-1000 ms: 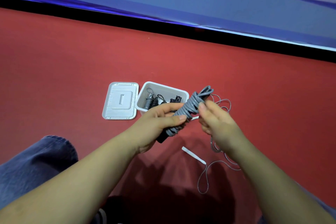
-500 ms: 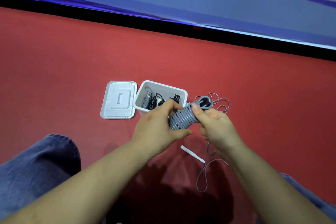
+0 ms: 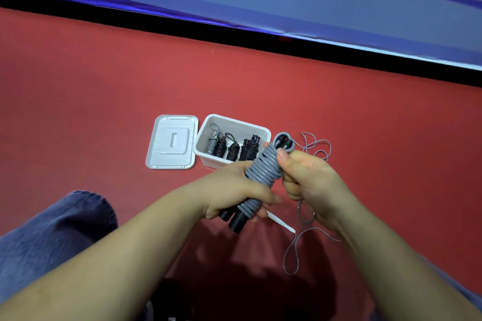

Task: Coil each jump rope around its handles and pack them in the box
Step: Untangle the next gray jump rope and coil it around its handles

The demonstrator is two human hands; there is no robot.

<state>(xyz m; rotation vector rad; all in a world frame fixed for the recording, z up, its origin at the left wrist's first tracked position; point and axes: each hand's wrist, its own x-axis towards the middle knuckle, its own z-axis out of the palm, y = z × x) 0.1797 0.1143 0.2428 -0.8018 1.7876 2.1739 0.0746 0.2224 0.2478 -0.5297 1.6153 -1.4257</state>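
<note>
**Grey rope bundle held in both hands, box beyond**

Nearest the camera, a knee in blue jeans (image 3: pixel 52 232) sits to the left of the forearms. The left hand (image 3: pixel 234 187) is curled round the lower half of the jump rope (image 3: pixel 262 168), fingers and thumb wrapped about the grey coils; two black handle ends (image 3: pixel 234 220) stick out just below that grip. The right hand (image 3: pixel 310 180) grips the upper half of the same bundle, thumb pressed against the coils near the top, where a grey loop pokes out above it. The bundle runs slantwise between the two grips, low end toward the left hand.

Under and to the right of the right hand, a loose thin cord (image 3: pixel 294 250) lies in loops on the red floor (image 3: pixel 104 99), with a white strip (image 3: pixel 281 223) at its end just below the left grip.

Just beyond the left hand stands the open white box (image 3: pixel 236 125), holding four coiled ropes (image 3: pixel 232 148) side by side. Its lid (image 3: pixel 170 142) lies flat, touching the box on the left.
</note>
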